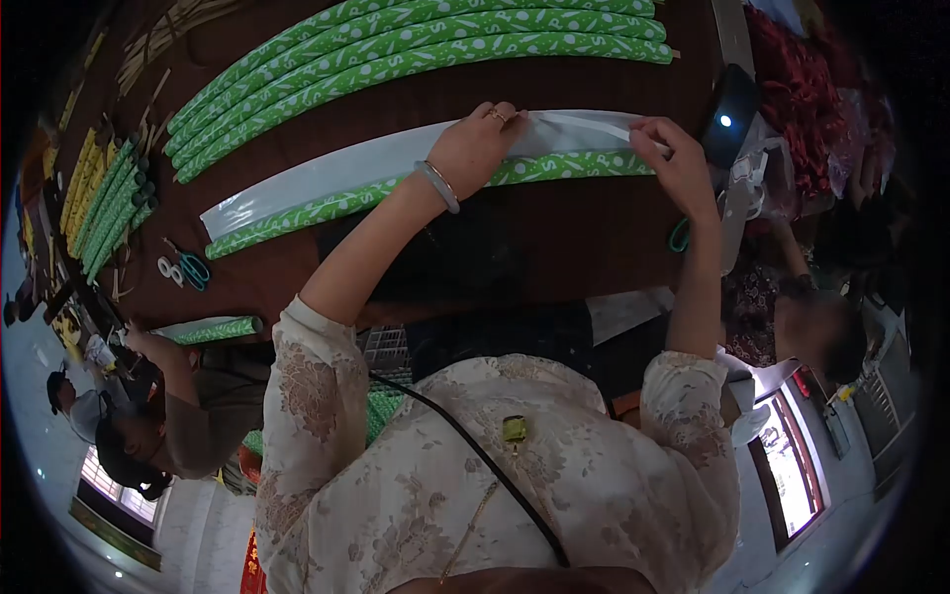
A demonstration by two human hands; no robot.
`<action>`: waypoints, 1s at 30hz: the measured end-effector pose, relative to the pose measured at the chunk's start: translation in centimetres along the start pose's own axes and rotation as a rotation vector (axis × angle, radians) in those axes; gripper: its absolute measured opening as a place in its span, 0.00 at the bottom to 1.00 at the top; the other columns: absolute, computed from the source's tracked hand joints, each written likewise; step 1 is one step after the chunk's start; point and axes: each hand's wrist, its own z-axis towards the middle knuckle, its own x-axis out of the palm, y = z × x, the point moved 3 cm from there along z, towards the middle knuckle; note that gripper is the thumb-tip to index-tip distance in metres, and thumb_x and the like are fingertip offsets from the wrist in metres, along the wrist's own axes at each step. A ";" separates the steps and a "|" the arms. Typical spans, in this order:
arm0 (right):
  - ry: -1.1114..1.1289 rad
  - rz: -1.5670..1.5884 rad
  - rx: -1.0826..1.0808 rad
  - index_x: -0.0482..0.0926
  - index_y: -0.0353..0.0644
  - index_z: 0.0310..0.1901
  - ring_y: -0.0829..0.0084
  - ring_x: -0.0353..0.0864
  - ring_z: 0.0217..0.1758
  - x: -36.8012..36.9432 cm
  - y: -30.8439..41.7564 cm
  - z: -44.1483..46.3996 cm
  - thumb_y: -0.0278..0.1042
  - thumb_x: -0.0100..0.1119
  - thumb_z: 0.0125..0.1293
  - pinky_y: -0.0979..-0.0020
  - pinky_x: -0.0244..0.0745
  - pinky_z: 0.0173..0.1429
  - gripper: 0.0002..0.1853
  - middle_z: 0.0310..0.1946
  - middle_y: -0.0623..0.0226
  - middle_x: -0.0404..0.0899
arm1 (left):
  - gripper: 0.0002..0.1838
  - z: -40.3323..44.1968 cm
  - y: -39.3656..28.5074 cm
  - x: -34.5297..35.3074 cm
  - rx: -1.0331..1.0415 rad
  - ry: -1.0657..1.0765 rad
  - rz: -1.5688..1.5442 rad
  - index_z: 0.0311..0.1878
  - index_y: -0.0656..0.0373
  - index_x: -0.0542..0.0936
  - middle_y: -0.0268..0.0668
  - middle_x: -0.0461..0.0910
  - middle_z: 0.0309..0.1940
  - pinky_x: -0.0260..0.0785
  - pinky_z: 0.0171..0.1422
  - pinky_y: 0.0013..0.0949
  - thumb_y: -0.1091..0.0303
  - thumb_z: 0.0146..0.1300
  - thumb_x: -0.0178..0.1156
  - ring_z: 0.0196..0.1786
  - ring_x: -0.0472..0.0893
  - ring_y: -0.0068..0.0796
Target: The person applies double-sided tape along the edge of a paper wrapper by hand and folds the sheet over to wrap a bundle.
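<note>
A partly unrolled sheet of green patterned wrapping paper point(297, 190) lies across the brown table, its pale glossy underside up and its near edge rolled into a tube. My left hand point(473, 147) rests over the sheet's middle. Its fingers are closed at the left end of a narrow white strip point(584, 121); the fingertips are partly hidden. Farther right, my right hand point(681, 163) pinches the strip's other end between thumb and fingers, above the right end of the rolled part. Between both hands the strip runs along the sheet's far edge.
Several finished green rolls point(426, 64) lie at the far side. Scissors point(188, 267) are at the left, near stacked green rolls point(114, 213) and yellow rolls point(81, 183). A dark device with a light point(730, 114) stands at right. Other people sit on both sides.
</note>
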 end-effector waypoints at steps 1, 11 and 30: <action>0.005 0.024 0.020 0.76 0.35 0.39 0.76 0.73 0.41 -0.5 -0.5 0.1 0.43 0.57 0.61 0.75 0.66 0.49 0.17 0.38 0.68 0.77 | 0.24 0.0 0.0 0.0 -0.006 0.012 0.010 0.54 0.64 0.71 0.38 0.67 0.45 0.75 0.43 0.29 0.78 0.49 0.53 0.46 0.72 0.33; -0.095 -0.128 0.038 0.78 0.37 0.36 0.68 0.77 0.39 -2.8 -1.1 0.3 0.50 0.58 0.60 0.71 0.70 0.44 0.20 0.33 0.63 0.78 | 0.21 0.9 -0.5 0.1 0.097 0.023 0.195 0.50 0.69 0.72 0.39 0.70 0.42 0.73 0.45 0.28 0.76 0.49 0.54 0.44 0.72 0.32; -0.177 -0.347 0.066 0.76 0.37 0.37 0.70 0.75 0.39 -4.4 -1.8 -0.3 0.49 0.60 0.58 0.72 0.68 0.45 0.20 0.35 0.64 0.76 | 0.25 1.7 0.0 -0.9 0.159 0.139 0.169 0.58 0.62 0.68 0.35 0.71 0.47 0.71 0.50 0.29 0.74 0.54 0.53 0.49 0.73 0.29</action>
